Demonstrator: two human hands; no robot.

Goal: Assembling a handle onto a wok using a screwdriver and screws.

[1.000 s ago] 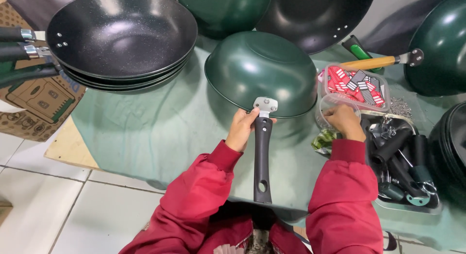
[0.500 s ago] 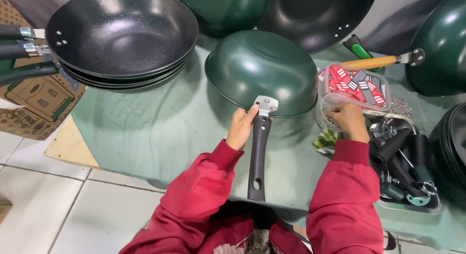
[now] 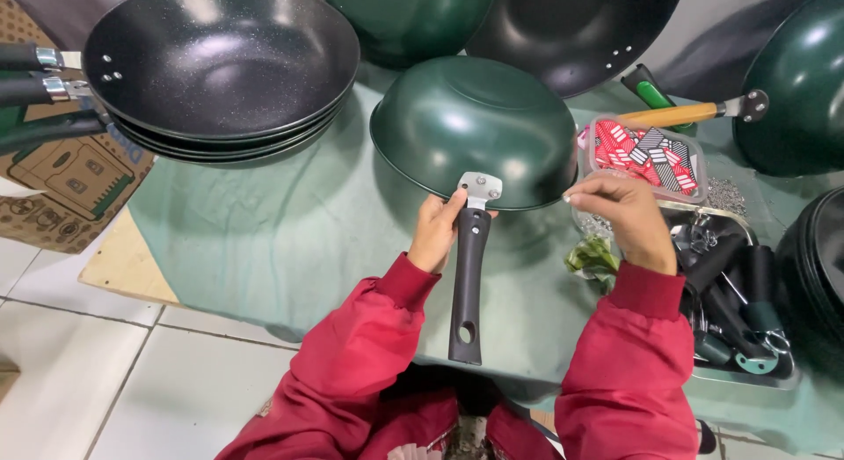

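Head view, left hand (image 3: 437, 231) gripping handle (image 3: 467, 284)

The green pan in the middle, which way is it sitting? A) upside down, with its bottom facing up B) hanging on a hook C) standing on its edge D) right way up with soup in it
A: the green pan lies with its rounded bottom up on the table cloth, while the left hand holds its black handle by the metal bracket.
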